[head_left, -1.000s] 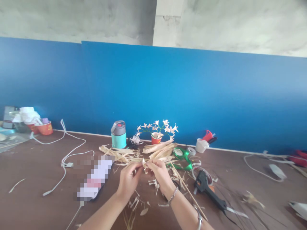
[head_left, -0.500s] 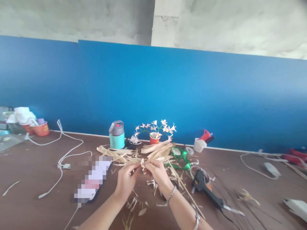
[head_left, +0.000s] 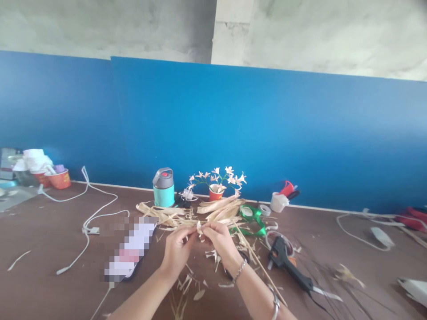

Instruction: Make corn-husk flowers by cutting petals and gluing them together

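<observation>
Between my fingertips is a small cream-coloured flower (head_left: 199,228) that looks made of dried husk. My left hand (head_left: 178,246) pinches it from the left. From the other side my right hand (head_left: 216,240), with bracelets on the wrist, closes its fingers on the same flower. Dried husk strips (head_left: 223,209) lie in a pile just beyond both hands. Behind them a red and white paper cup (head_left: 215,193) holds several finished-looking pale flowers (head_left: 230,178) on green stems. Small husk scraps (head_left: 187,282) are scattered below my wrists.
On the right lie a black glue gun (head_left: 288,264), a green ribbon (head_left: 258,222) and a white cup (head_left: 278,202) with tools. A turquoise flask (head_left: 163,193), a blurred-out phone (head_left: 133,249) and white cables (head_left: 88,222) are on the left. A blue partition (head_left: 233,124) borders the table.
The view has shifted very slightly, so things sit a little further right. Both hands keep their pinch on the flower, which stands a touch more upright.
</observation>
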The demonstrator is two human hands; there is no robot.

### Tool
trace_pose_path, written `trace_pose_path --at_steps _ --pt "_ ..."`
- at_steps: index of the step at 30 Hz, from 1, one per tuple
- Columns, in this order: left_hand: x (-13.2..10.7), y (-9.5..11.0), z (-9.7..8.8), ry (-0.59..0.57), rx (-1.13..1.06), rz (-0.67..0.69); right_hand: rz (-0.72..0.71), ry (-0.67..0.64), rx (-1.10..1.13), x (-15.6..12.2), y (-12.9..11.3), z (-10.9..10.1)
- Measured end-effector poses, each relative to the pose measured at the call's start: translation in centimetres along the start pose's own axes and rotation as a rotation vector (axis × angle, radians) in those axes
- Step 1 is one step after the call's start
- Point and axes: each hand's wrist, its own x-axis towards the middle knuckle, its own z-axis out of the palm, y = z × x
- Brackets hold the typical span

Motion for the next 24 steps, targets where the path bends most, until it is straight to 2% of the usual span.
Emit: trace_pose_path --at_steps 6,24 --pt "0.03 -0.1 -0.07 -0.034 -0.036 0.033 0.008 0.022 -0.031 0.14 0.07 -0.08" --pt "0.17 0.17 -0.07 -0.01 -0.015 0.06 -0.032 -0.029 -0.021 0.03 -0.15 -0.27"
